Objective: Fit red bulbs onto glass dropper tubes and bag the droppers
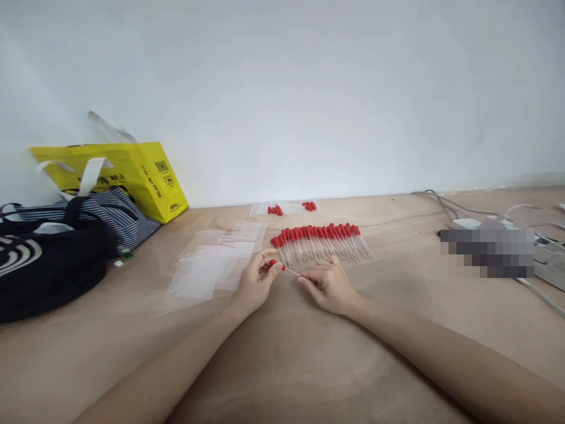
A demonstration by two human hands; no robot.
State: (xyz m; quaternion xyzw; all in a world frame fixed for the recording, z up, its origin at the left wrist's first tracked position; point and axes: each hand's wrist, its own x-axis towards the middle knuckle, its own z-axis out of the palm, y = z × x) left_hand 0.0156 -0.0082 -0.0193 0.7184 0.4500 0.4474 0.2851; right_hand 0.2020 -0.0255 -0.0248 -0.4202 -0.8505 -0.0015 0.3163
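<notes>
Between my two hands is a dropper [290, 271] with a red rubber bulb and a thin clear tube, held at a slant. My left hand [255, 284] pinches the red bulb, and the fingers of my right hand [330, 286] close on the far end of the tube. Just beyond my hands lies a row of several similar droppers [318, 234], bulbs pointing away from me and tubes toward me. Left of that row, clear zip bags [198, 272] with red seal lines lie flat and overlapping.
Near the wall, small red rubber pieces [275, 210] rest on a clear bag. At left stand a yellow shopping bag [170, 188], a striped bag [132, 215] and a black bag [66, 277]. Cables and white plugs [465, 224] lie at right beside a blurred-out patch.
</notes>
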